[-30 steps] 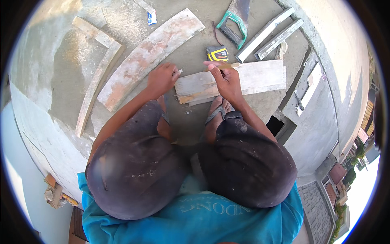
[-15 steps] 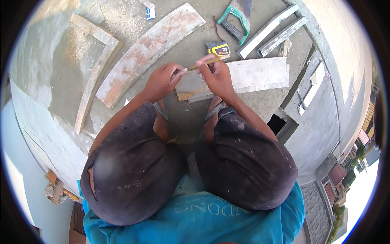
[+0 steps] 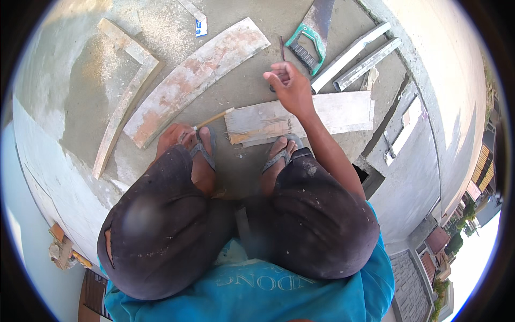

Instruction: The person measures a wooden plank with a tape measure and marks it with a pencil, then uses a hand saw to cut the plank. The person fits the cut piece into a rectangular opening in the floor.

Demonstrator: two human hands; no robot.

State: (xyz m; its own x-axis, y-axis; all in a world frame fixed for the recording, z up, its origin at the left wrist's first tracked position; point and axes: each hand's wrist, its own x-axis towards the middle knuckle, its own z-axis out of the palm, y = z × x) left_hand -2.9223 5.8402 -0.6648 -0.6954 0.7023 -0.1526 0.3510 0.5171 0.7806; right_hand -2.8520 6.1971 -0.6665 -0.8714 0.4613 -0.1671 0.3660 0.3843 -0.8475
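My left hand [image 3: 178, 135] is low beside my left foot, fingers closed round one end of a thin yellowish-brown stick [image 3: 214, 118] that looks like a pencil. The stick's free end points right, toward a whitish board [image 3: 332, 111] with a splintered left end. My right hand [image 3: 291, 86] is raised above that board's far edge, thumb and fingers apart and slightly curled, nothing visible in it. It covers the spot where a yellow-and-black tape measure lay; only a dark bit shows beside the wrist. Beyond the fingers lies a handsaw [image 3: 307, 47] with a green-and-black handle.
A long stained plank [image 3: 196, 80] and an angled wooden frame piece [image 3: 126, 91] lie to the left on the concrete. Two narrow bars [image 3: 351, 56] rest at the right. A small blue-and-white packet [image 3: 201, 27] lies near sawdust. A dark opening [image 3: 361, 174] is beside my right forearm.
My hands have parted: the left drew back down and left with the stick, and the right let go of it and moved over the tape measure. The view has shifted slightly.
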